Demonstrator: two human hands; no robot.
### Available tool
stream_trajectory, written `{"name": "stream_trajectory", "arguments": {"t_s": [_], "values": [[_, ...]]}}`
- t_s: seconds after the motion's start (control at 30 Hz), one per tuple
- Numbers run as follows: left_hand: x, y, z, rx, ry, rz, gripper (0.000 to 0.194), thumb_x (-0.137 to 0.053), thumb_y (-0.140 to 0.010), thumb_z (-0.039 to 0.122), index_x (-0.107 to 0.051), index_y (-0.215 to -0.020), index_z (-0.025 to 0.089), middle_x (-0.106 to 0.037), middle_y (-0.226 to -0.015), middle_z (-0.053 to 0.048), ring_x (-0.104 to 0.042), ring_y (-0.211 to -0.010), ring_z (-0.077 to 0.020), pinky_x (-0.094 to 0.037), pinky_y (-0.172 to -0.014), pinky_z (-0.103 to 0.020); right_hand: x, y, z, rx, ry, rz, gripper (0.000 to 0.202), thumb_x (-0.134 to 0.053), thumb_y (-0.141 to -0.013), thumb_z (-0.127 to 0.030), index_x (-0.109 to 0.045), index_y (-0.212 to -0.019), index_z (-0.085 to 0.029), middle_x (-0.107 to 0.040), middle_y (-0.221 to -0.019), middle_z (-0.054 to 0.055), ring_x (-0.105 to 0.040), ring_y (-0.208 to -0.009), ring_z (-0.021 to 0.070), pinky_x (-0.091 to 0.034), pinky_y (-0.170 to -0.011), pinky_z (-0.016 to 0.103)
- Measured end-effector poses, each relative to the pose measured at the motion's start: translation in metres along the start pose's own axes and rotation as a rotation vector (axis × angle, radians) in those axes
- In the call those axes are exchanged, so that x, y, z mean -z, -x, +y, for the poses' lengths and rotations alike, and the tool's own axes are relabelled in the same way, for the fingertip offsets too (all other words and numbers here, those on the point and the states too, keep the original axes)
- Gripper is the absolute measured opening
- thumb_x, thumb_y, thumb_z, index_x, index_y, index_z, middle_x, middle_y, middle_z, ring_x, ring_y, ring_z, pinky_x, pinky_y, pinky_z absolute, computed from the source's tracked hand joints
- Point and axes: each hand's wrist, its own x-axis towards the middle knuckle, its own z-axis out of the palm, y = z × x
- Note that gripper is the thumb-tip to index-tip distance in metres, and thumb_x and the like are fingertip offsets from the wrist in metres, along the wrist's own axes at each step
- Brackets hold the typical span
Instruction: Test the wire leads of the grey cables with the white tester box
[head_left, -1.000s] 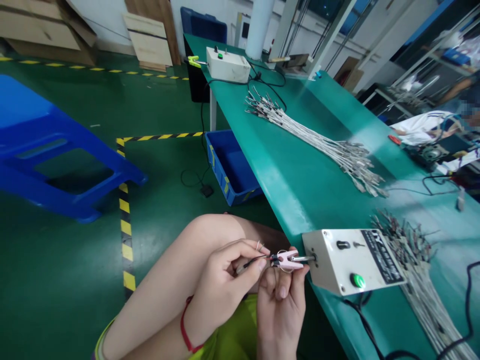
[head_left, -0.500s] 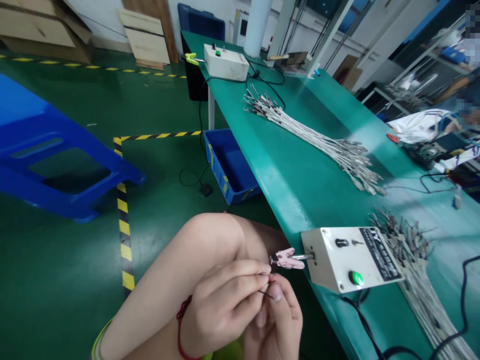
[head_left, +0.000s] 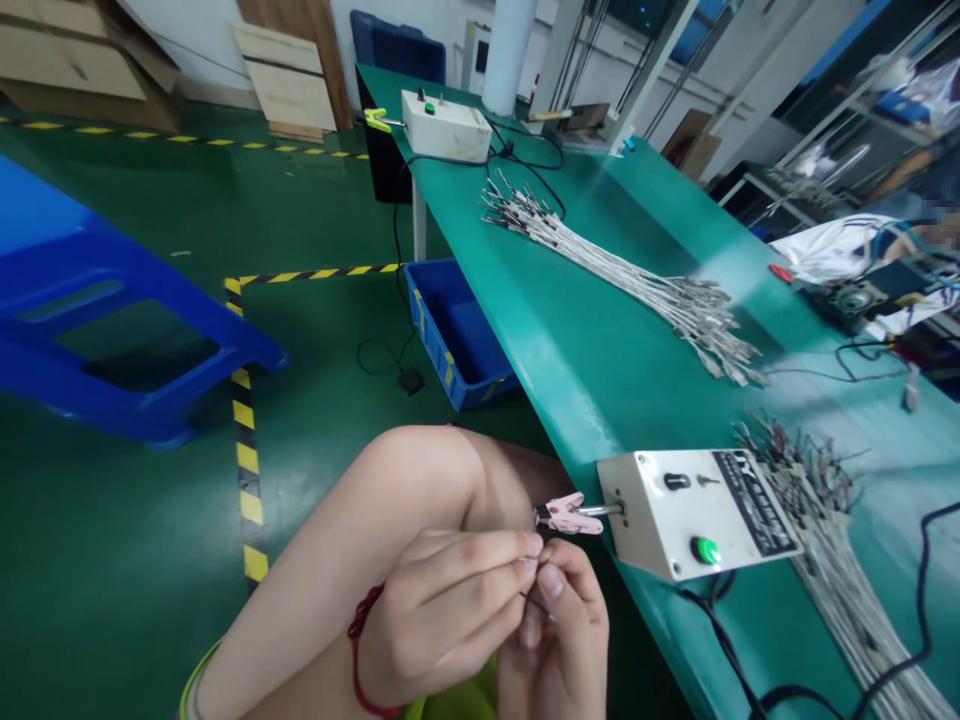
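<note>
My left hand [head_left: 450, 605], with a red cord bracelet at its wrist, is closed in a pinch on thin wires. Against its fingertips, my right hand [head_left: 566, 625] pinches the same wires. A short dark wire [head_left: 538, 604] shows between the two hands; the other wire ends are mostly hidden by my fingers. Just above the fingertips, a pink clip [head_left: 570, 514] sits on a metal shaft from a white control box [head_left: 697, 515] with a lit green button. The hands are close to the clip but apart from it.
On the green table [head_left: 600, 320] lie a bundle of white cables [head_left: 615, 265] and another cable bundle [head_left: 840, 560]. A second white box [head_left: 446, 127] with a yellow clip stands farther back. A blue crate [head_left: 465, 370] and a blue stool [head_left: 112, 300] are on the floor.
The view has shifted slightly. Both hands stay together at the wires, with small finger movements; the reddish wire tip seen between the fingertips before is now hidden.
</note>
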Motion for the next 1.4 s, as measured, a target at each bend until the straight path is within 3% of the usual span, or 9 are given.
{"name": "stream_trajectory", "arguments": {"t_s": [0.27,0.43,0.53,0.7,0.8,0.93,1.1,1.3,1.4], "values": [[0.000,0.000,0.001,0.007,0.018,-0.002,0.044,-0.074,-0.088,0.001,-0.078,-0.122,0.029,-0.086,-0.115,-0.003,-0.085,-0.094,-0.0251,-0.070,-0.089,-0.028,-0.001,0.001,0.002,-0.109,-0.190,-0.059,0.017,-0.078,-0.092,-0.039,-0.076,-0.092,-0.022,-0.048,-0.043,-0.009,-0.026,-0.036,0.0048,-0.031,-0.039,0.014],[-0.002,0.000,0.000,0.003,0.016,0.021,0.045,-0.074,-0.086,-0.003,-0.077,-0.120,0.026,-0.085,-0.117,-0.003,-0.085,-0.098,-0.0227,-0.069,-0.091,-0.028,-0.006,-0.002,-0.001,-0.170,-0.290,-0.115,0.025,-0.071,-0.096,-0.036,-0.070,-0.076,-0.021,-0.045,-0.042,-0.009,-0.019,-0.037,0.0053,-0.033,-0.040,0.015],[-0.003,-0.005,0.000,0.120,0.163,0.089,0.036,-0.072,-0.084,-0.004,-0.078,-0.106,0.025,-0.085,-0.110,-0.003,-0.084,-0.095,-0.0207,-0.068,-0.088,-0.027,-0.011,-0.004,-0.001,-0.183,-0.282,-0.092,0.026,-0.070,-0.097,-0.039,-0.072,-0.080,-0.021,-0.045,-0.041,-0.009,-0.017,-0.036,0.0051,-0.030,-0.039,0.016],[-0.006,-0.011,-0.006,0.523,0.489,0.181,0.020,-0.072,-0.092,0.004,-0.080,-0.089,0.022,-0.085,-0.102,-0.004,-0.082,-0.095,-0.0199,-0.065,-0.083,-0.024,-0.016,-0.015,0.001,-0.064,-0.229,0.102,0.046,-0.068,-0.094,-0.063,-0.072,-0.079,-0.020,-0.054,-0.049,-0.004,-0.031,-0.041,0.0075,-0.037,-0.045,0.020],[-0.007,-0.013,-0.009,0.673,0.614,0.157,0.014,-0.073,-0.094,0.010,-0.081,-0.090,0.021,-0.086,-0.106,-0.006,-0.081,-0.100,-0.0215,-0.064,-0.087,-0.025,-0.016,-0.022,-0.001,-0.033,-0.232,0.132,0.039,-0.066,-0.099,-0.060,-0.075,-0.098,-0.022,-0.053,-0.053,-0.006,-0.027,-0.045,0.0080,-0.037,-0.048,0.019],[-0.007,-0.015,-0.010,0.746,0.743,0.138,0.011,-0.076,-0.091,0.011,-0.082,-0.089,0.021,-0.086,-0.108,-0.006,-0.081,-0.101,-0.0211,-0.064,-0.090,-0.024,-0.016,-0.027,-0.006,0.033,-0.268,0.163,0.026,-0.071,-0.100,-0.045,-0.077,-0.104,-0.020,-0.046,-0.051,-0.008,-0.024,-0.049,0.0084,-0.037,-0.052,0.018],[-0.006,-0.019,-0.011,0.829,0.883,0.132,0.009,-0.080,-0.088,0.012,-0.080,-0.085,0.021,-0.086,-0.108,-0.007,-0.080,-0.107,-0.0196,-0.062,-0.093,-0.020,-0.016,-0.030,-0.008,0.038,-0.286,0.191,0.030,-0.077,-0.096,-0.039,-0.079,-0.113,-0.015,-0.042,-0.047,-0.010,-0.014,-0.050,0.0078,-0.036,-0.051,0.016],[-0.011,-0.025,-0.012,0.902,0.856,0.080,0.005,-0.080,-0.087,0.017,-0.077,-0.084,0.018,-0.084,-0.110,-0.009,-0.080,-0.101,-0.0195,-0.062,-0.085,-0.020,-0.010,-0.032,-0.003,0.010,-0.287,0.220,0.031,-0.078,-0.095,-0.041,-0.079,-0.114,-0.017,-0.043,-0.045,-0.010,-0.016,-0.051,0.0086,-0.048,-0.061,0.018],[-0.015,-0.026,-0.012,0.920,0.818,0.081,0.009,-0.082,-0.085,0.018,-0.074,-0.081,0.018,-0.084,-0.105,-0.009,-0.080,-0.096,-0.0208,-0.063,-0.081,-0.022,-0.007,-0.032,-0.001,-0.007,-0.295,0.228,0.034,-0.079,-0.094,-0.042,-0.078,-0.118,-0.018,-0.044,-0.045,-0.009,-0.016,-0.052,0.0092,-0.046,-0.059,0.018]]}}
